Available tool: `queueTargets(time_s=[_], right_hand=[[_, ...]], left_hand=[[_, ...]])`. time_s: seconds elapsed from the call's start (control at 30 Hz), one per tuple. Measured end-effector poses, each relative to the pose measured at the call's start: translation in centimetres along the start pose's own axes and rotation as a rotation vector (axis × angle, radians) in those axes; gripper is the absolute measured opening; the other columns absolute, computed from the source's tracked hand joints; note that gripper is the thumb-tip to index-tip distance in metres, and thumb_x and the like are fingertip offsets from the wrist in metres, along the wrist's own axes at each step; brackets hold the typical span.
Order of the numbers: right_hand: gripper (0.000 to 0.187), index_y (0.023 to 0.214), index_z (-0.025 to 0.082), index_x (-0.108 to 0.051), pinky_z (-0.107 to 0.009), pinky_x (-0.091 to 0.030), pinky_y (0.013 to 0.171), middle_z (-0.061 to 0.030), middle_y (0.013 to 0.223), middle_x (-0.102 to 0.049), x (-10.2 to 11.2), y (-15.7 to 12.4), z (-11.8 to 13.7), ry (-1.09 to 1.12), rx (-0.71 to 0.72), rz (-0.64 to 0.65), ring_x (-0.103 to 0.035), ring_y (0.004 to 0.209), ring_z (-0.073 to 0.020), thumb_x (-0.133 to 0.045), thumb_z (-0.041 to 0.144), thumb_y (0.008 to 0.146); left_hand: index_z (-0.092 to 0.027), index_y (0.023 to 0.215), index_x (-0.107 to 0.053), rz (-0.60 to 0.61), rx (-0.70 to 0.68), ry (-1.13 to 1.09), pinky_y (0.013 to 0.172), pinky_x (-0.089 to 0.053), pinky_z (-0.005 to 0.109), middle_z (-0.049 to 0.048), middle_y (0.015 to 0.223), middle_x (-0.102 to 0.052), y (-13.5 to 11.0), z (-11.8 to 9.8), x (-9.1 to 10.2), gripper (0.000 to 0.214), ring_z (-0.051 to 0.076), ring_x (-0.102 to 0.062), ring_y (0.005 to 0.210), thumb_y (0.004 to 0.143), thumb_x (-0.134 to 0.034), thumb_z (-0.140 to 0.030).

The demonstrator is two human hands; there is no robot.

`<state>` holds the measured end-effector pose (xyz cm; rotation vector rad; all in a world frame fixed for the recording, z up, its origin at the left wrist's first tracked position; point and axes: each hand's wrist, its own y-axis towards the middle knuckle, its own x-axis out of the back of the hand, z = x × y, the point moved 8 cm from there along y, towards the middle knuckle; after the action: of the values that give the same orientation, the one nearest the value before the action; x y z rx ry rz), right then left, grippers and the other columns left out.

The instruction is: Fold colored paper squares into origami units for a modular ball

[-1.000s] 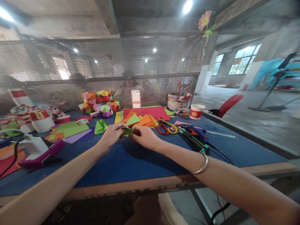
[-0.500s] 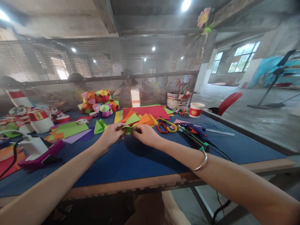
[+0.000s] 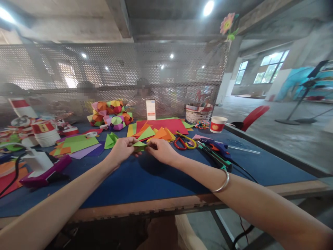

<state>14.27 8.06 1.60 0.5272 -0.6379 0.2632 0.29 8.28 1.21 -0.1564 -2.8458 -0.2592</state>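
Both my hands meet over the blue table (image 3: 145, 180) and pinch one small folded green paper piece (image 3: 139, 146) between them. My left hand (image 3: 122, 150) grips its left side with closed fingers. My right hand (image 3: 160, 150) holds the right side, thumb and fingers pressed together; a silver bangle sits on that wrist. The piece is lifted slightly off the table top. Just behind it lie loose folded triangles in green and orange (image 3: 156, 133) on a red sheet (image 3: 169, 124).
Scissors with red and yellow handles (image 3: 184, 141) and a glue gun (image 3: 217, 150) lie right of my hands. A folded green shape (image 3: 111, 140), coloured sheets (image 3: 78, 143), paper balls (image 3: 111, 116), a paper cup (image 3: 218, 124) and a purple device (image 3: 44, 173) stand around. A perforated metal screen (image 3: 117, 76) backs the table.
My hands stay together on the green piece, working it slightly; it now sits a little higher and more open between my fingertips. The view has shifted only a little.
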Motion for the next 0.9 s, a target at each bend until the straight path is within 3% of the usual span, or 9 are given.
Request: queueTargets(time_s=[0.27,0.57,0.73,0.9], right_hand=[[0.017,0.072,0.014,-0.065,-0.022,-0.039,0.065,0.0024,0.065,-0.061,0.2,-0.4,0.8,0.000,-0.015,-0.014,-0.054,0.063,-0.0102,-0.064,0.016,0.089],[0.013,0.080,0.014,-0.071,-0.023,-0.042,0.066,-0.0004,0.070,-0.067,-0.1,-0.2,-0.5,0.034,-0.053,0.022,-0.059,0.067,-0.0124,-0.063,0.018,0.089],[0.012,0.080,0.014,-0.071,-0.023,-0.043,0.068,-0.0015,0.073,-0.070,0.3,-0.1,-0.8,0.023,-0.031,-0.029,-0.062,0.069,-0.0130,-0.062,0.017,0.089],[0.011,0.080,0.015,-0.070,-0.023,-0.043,0.068,-0.0011,0.072,-0.070,0.3,0.0,-0.8,0.005,-0.037,-0.020,-0.062,0.069,-0.0130,-0.063,0.015,0.088]], left_hand=[[-0.015,0.071,-0.069,-0.004,0.052,-0.054,0.054,-0.051,0.026,0.0011,0.059,-0.068,0.1,0.4,-0.5,0.012,0.014,-0.061,0.052,0.068,-0.070,-0.026],[-0.016,0.072,-0.069,0.048,0.118,-0.031,0.052,-0.047,0.025,0.0027,0.062,-0.068,0.1,1.2,-0.8,0.011,0.014,-0.062,0.055,0.072,-0.070,-0.026],[-0.017,0.064,-0.064,0.115,0.110,0.048,0.046,-0.041,0.022,0.0004,0.055,-0.064,0.0,1.4,-1.0,0.014,0.011,-0.055,0.045,0.074,-0.067,-0.027],[-0.019,0.059,-0.061,0.104,0.092,0.090,0.042,-0.037,0.021,-0.0012,0.050,-0.061,0.0,1.2,-0.9,0.013,0.009,-0.051,0.041,0.071,-0.063,-0.023]])
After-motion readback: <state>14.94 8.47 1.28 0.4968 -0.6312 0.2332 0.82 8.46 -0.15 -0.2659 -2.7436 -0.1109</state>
